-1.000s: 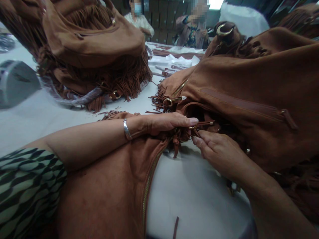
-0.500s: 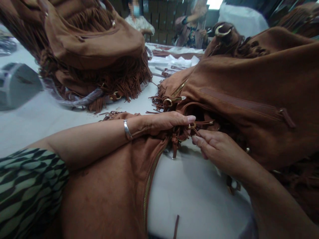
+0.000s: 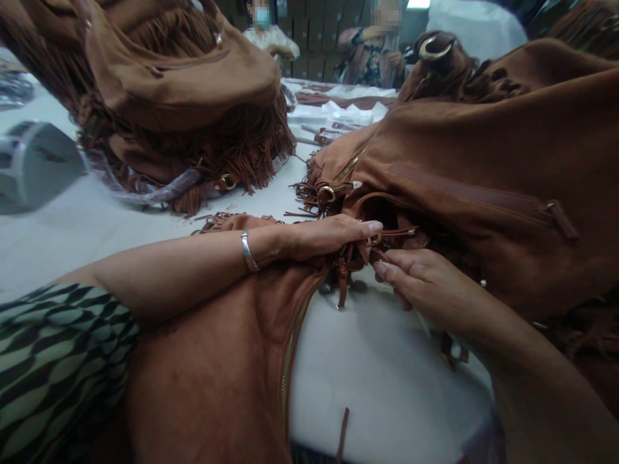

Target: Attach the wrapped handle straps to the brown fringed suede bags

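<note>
A brown suede bag [image 3: 207, 367] with a brass zipper lies under my left forearm. My left hand [image 3: 333, 235] is closed on the bag's end, its thumb beside a small gold ring [image 3: 374, 240]. Just right of the ring, my right hand [image 3: 411, 274] pinches a thin brown leather strap [image 3: 378, 256] between thumb and fingers. Below my left hand hangs a short leather tab [image 3: 342, 283] with a metal tip. Behind both hands is a larger brown bag [image 3: 483, 154] with a gold ring and fringe.
Fringed brown bags [image 3: 184, 84] are piled at the back left of the white table [image 3: 377, 380]. A grey-white rounded object [image 3: 43, 167] stands at far left. A loose leather strip [image 3: 343, 435] lies near the front. Two people [image 3: 268, 38] are across the table.
My right hand's grip on the strap has shifted slightly, and more of the strap shows beside the ring. My left hand keeps its hold. The camera view has moved a little.
</note>
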{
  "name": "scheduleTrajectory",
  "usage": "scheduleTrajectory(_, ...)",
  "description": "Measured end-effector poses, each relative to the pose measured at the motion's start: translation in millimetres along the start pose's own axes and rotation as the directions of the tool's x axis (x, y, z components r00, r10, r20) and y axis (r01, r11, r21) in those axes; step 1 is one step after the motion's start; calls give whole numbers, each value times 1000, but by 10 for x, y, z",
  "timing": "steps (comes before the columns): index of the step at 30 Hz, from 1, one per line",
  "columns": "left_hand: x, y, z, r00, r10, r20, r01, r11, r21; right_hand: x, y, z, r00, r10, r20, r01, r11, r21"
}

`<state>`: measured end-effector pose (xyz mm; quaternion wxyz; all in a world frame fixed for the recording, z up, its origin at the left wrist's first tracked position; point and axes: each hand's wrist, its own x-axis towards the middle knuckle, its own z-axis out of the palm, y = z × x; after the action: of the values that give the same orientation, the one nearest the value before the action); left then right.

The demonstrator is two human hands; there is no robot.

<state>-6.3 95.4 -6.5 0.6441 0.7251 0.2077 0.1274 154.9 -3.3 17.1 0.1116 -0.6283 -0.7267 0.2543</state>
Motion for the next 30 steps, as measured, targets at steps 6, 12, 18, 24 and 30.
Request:
scheduleTrajectory(6,9,-32,12,990,87,-109,-83,996,44,-1,38,10,999,40,2,-40,992,117)
scheduleTrajectory(12,30,-38,29,956,169,-241,-174,985,2,42,37,4,946,240,-216,-89,838,539)
scheduleTrajectory(18,97,-30,35,911,380,-163,-329,905,269,62,10,55,964,215,-153,-62,747,662)
scheduleTrajectory(24,-130,184,294,909,356,-217,-31,576,817,48,10,48,946,203,-251,27,723,690)
scheduleTrajectory(30,-270,278,466,897,406,-176,110,181,977,35,6,43,941,245,-232,-13,713,701)
